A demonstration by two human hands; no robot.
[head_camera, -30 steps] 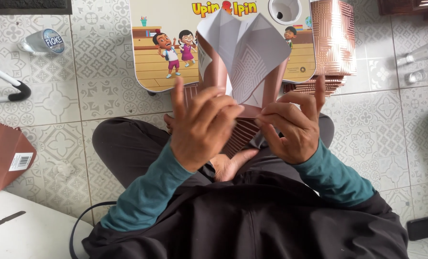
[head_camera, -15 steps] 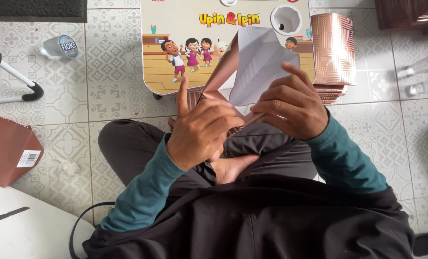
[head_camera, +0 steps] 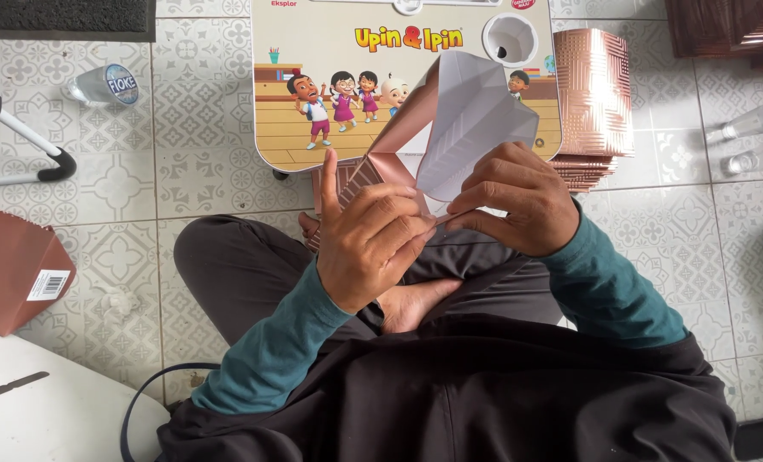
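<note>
Copper paper bag (head_camera: 458, 115) stood up just ahead of both hands; left hand (head_camera: 369, 244) and right hand (head_camera: 514, 205) pinched its bottom edge together.

Person sits cross-legged on patterned tile floor (head_camera: 210, 137), seen from above. Both hands hold folded copper-coloured paper box (head_camera: 450, 128), white inside facing up. Left hand (head_camera: 369, 244) grips box's lower left edge, index finger raised. Right hand (head_camera: 514, 205) pinches lower right fold. Small cartoon-printed desk (head_camera: 313, 51) just beyond box. Stack of flat copper sheets (head_camera: 594, 85) at desk's right side. 2 clear bottles (head_camera: 754, 128) lie far right, 1 bottle (head_camera: 103, 84) far left. Brown paper bag (head_camera: 9, 269) at left edge.
</note>
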